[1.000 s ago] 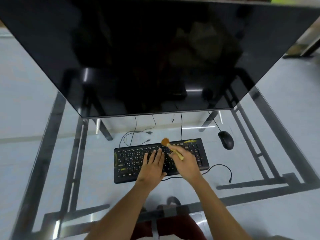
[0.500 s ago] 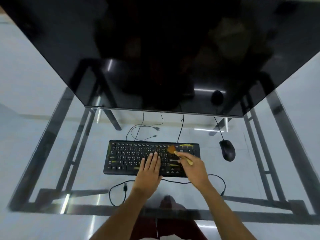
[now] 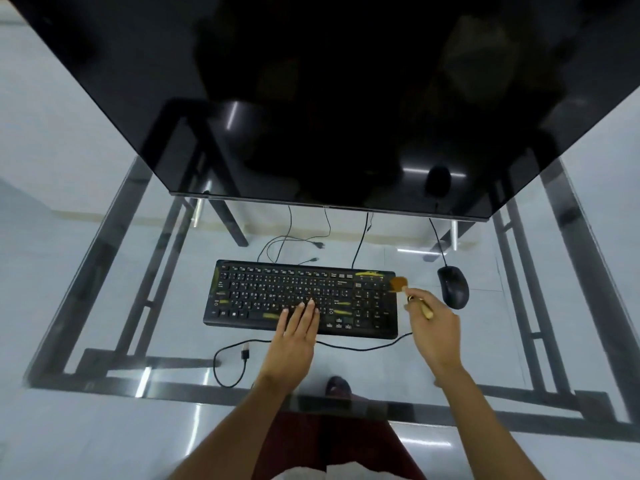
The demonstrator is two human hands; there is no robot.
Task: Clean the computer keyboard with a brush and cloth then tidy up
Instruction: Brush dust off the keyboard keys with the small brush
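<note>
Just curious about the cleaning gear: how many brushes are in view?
1: the brush, held in the right hand at the keyboard's right edge. Others may be hidden.

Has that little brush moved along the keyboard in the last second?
Yes. The brush has swept rightward along the keyboard, from above its middle keys to its right edge, nearer the mouse.

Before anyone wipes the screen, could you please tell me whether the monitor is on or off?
It looks off: the monitor is dark all over and shows only dim reflections, including the mouse.
</note>
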